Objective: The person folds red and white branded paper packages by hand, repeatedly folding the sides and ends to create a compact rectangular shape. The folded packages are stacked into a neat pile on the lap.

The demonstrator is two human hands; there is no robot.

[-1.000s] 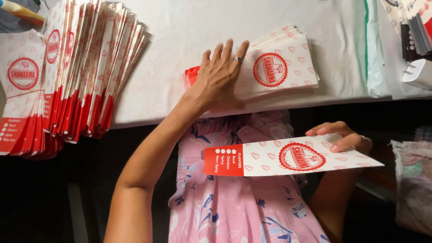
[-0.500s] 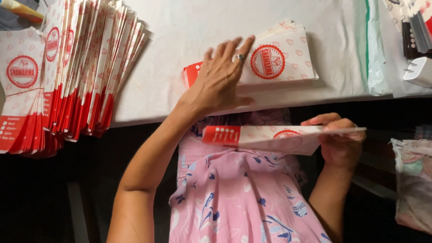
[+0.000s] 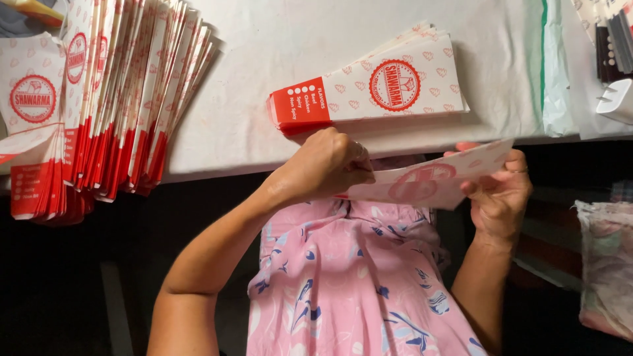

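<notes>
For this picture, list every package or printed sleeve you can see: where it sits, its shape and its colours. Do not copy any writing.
Held paper sleeve: between left hand and right hand, long, flat, white with red round emblem.
Flat stack of sleeves: on white table, tapered, white, red end.
Upright row of sleeves: table's left end, white and red.

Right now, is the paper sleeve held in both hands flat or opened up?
Flat, as far as it shows. The paper sleeve reads as one thin sheet between the left hand and right hand, with no gap visible between its layers.
</notes>
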